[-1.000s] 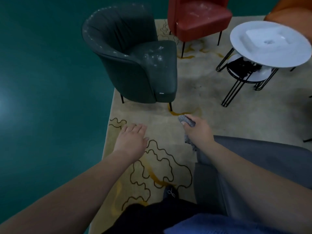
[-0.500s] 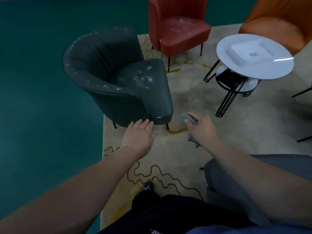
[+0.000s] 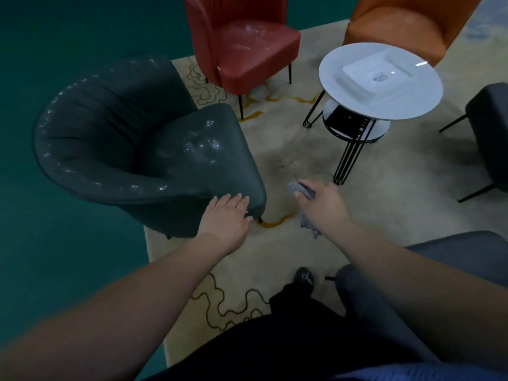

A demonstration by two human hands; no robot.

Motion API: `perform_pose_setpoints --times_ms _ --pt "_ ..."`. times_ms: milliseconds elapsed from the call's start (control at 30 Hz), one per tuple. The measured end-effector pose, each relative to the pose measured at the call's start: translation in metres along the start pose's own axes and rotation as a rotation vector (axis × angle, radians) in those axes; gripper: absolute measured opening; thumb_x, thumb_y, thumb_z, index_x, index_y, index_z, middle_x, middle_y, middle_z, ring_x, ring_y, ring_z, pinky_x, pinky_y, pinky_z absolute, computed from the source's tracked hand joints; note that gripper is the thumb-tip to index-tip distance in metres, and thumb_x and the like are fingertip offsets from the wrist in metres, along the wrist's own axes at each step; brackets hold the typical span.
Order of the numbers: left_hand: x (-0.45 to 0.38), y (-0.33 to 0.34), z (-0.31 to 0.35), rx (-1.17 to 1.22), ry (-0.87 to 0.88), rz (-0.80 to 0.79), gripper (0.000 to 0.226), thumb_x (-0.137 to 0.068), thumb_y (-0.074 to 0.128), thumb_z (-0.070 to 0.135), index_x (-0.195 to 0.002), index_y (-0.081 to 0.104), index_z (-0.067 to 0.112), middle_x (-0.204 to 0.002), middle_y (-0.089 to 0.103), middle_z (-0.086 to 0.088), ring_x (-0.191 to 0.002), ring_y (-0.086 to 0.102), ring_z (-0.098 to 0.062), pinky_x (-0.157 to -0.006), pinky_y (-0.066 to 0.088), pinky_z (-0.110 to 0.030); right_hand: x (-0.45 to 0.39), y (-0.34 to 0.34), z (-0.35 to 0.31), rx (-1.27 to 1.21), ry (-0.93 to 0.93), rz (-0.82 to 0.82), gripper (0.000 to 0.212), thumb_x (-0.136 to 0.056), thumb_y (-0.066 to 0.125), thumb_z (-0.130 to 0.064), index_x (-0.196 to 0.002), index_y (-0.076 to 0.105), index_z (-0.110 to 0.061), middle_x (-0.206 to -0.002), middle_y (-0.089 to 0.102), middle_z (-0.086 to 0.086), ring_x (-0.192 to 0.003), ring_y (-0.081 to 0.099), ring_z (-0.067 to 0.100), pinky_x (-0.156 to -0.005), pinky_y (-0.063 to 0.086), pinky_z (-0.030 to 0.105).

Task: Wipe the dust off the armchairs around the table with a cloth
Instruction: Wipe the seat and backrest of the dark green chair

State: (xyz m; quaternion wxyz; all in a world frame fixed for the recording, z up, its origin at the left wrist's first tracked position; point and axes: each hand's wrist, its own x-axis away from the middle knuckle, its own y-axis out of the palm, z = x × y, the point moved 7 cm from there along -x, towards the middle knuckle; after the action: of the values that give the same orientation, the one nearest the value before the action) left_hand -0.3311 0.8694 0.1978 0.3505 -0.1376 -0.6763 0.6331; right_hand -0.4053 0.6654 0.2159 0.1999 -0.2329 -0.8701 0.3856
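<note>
- The left hand [image 3: 225, 215] reaches forward with its fingers straight and close together, palm down, the grip spread and holding nothing; the fingertips lie over the near front corner of the dark green armchair [image 3: 143, 149], though whether they touch it I cannot tell.
- The right hand [image 3: 323, 204] has its grip pinched around a grey cloth [image 3: 301, 189]: one end of the cloth sticks out past the fingers, the other end hangs below the hand.
- The cloth is held in the air above the rug [image 3: 288, 149], just to the right of the dark green armchair's front corner and apart from it.
- The dark green armchair stands at the left edge of the rug, partly over the green floor [image 3: 55, 270]. White dust specks sit on its seat and run along the top of its curved back and arm.
- A red armchair [image 3: 239, 42] stands at the far edge of the rug, with a pale dusty film on its seat.
- An orange armchair [image 3: 398, 23] stands at the far right, behind a round white worktop [image 3: 417, 105] on black wire legs. A square white dish [image 3: 379, 71] rests on the worktop.
- A dark chair [image 3: 492, 133] stands at the right edge of the rug.
- A grey armchair [image 3: 453, 259] is at the near right, just beside the person's right forearm.
- The person's dark trouser leg and a shoe [image 3: 303, 279] show at the near edge of the rug.
</note>
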Motion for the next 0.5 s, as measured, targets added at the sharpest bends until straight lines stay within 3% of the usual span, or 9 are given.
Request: perform_pose_setpoints --times_ms 167,500 --pt "-0.065 -0.012 0.002 -0.01 -0.002 -0.012 0.057 -0.1 0.023 0.044 -0.152 0.016 0.021 -0.158 0.02 0.002 -0.144 0.018 -0.021 -0.118 0.011 -0.041 -0.064 -0.006 0.005 0.006 -0.02 -0.035 0.043 -0.095 0.053 -0.039 -0.136 0.051 -0.027 -0.13 0.049 0.007 -0.112 0.053 0.022 -0.09 0.043 0.027" --pt "-0.194 -0.054 0.012 0.031 -0.127 -0.02 0.057 -0.1 0.023 0.044 -0.152 0.014 0.021 -0.159 0.019 0.001 -0.145 0.018 -0.021 -0.118 0.011 -0.041 -0.214 -0.049 -0.001 0.085 -0.097 -0.118 0.043 -0.094 0.051 -0.042 -0.136 0.05 -0.031 -0.128 0.042 0.007 -0.096 0.059 0.022 -0.086 0.045 0.028"
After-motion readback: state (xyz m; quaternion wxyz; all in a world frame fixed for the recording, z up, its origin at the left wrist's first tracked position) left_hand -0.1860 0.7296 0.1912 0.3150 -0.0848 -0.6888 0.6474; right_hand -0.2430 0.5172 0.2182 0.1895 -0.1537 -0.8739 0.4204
